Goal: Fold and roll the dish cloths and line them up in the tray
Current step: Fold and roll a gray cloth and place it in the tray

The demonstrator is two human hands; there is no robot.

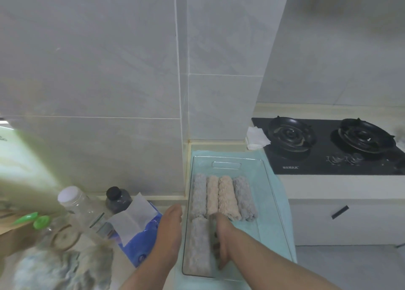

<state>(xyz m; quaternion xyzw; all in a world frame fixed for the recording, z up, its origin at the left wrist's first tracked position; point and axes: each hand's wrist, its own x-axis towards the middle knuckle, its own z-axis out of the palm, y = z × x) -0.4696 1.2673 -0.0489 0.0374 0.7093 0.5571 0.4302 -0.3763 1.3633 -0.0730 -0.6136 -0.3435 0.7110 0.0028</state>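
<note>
Five rolled cloths (223, 196) lie in the tray (226, 157).

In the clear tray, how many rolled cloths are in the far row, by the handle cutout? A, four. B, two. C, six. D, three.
A: in the tray, the far row runs left grey roll, left beige roll, right beige roll, right grey roll, four side by side.

Four rolled cloths (226, 196) line the clear tray (226, 169)'s far end — grey, beige, beige, grey. A fifth grey roll (198, 246) lies nearer, the right hand (221, 241) at its right side; the left hand (171, 226) lies flat outside the left wall.
</note>
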